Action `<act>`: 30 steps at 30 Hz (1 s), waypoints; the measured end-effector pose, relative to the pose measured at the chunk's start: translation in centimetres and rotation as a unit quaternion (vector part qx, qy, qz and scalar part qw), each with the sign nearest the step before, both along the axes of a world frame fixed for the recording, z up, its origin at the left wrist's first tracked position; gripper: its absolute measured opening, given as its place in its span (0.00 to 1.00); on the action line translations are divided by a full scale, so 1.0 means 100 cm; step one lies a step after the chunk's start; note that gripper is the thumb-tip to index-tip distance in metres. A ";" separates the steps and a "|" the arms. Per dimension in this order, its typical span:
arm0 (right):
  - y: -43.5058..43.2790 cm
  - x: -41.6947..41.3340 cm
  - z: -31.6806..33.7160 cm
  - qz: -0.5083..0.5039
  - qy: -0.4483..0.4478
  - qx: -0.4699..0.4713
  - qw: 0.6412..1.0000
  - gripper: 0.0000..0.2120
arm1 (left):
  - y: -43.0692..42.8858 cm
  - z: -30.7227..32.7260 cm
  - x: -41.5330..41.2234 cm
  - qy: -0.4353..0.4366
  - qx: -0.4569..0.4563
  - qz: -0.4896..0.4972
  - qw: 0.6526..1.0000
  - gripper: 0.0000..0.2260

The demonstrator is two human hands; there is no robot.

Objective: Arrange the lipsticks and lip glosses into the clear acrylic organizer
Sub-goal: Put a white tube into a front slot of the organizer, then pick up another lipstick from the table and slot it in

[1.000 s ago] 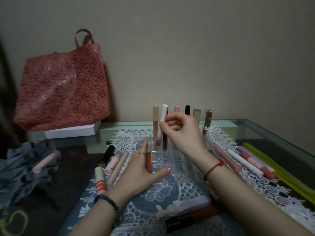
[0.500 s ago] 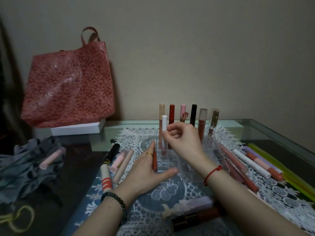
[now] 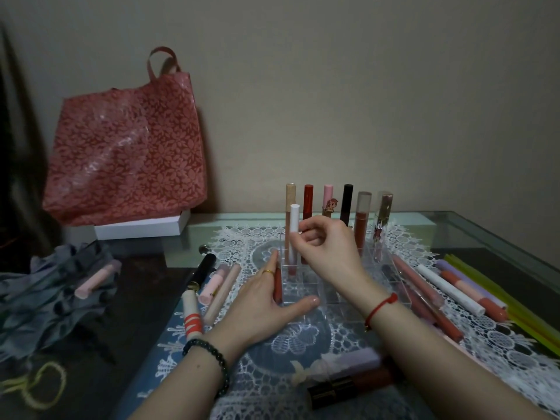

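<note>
Seven tubes stand upright in the clear acrylic organizer (image 3: 303,294): a far row of six tubes (image 3: 308,198), and a white-capped tube (image 3: 294,219) in the left compartment of the next row. The right hand (image 3: 325,248) pinches that tube's cap between thumb and forefinger, with its other fingers curled. The left hand (image 3: 263,301) lies flat with fingers straight along the organizer's left wall and its thumb across the near edge. A red tube (image 3: 277,287) lies just beside the fingers. Loose tubes (image 3: 450,288) lie on either side on the lace mat (image 3: 500,334) over the glass worktop (image 3: 485,234). Far left, a red bag (image 3: 127,156) sits on a white box (image 3: 139,228).
</note>
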State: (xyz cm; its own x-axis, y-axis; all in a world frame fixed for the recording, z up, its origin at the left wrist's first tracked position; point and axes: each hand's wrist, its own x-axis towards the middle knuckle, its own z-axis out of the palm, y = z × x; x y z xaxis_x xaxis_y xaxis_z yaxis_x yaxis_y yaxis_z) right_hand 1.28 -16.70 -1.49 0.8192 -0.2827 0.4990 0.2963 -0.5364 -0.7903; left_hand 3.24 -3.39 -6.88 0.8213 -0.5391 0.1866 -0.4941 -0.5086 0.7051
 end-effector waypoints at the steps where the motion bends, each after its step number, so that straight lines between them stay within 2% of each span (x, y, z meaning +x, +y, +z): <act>1: 0.000 0.000 0.000 0.001 0.003 -0.001 1.000 0.04 | 0.000 0.001 -0.001 -0.002 0.005 0.001 1.000 0.54; 7: -0.001 -0.004 0.000 -0.004 0.020 -0.027 0.999 0.07 | 0.004 0.004 -0.007 -0.022 -0.015 0.027 0.999 0.41; 10: -0.003 -0.006 0.001 -0.011 0.026 -0.031 0.999 0.09 | 0.007 0.010 -0.007 -0.077 -0.011 0.053 0.996 0.38; 12: -0.004 -0.009 0.002 -0.012 0.029 -0.030 0.999 0.09 | 0.011 0.014 -0.003 -0.157 0.025 0.104 0.982 0.31; 15: -0.006 -0.014 0.005 -0.010 0.027 -0.028 0.999 0.09 | 0.022 0.020 0.008 -0.259 0.119 0.203 0.937 0.19; 19: -0.012 -0.026 0.006 -0.008 0.018 -0.034 0.999 0.09 | 0.036 0.025 0.016 -0.239 0.156 0.249 0.925 0.10; 25: -0.019 -0.047 -0.001 0.013 0.020 -0.035 0.999 0.08 | 0.038 0.021 0.018 -0.222 0.147 0.256 0.929 0.08; 30: -0.021 -0.057 -0.010 0.000 0.040 -0.112 0.993 0.09 | 0.038 0.020 0.019 -0.217 0.136 0.259 0.931 0.11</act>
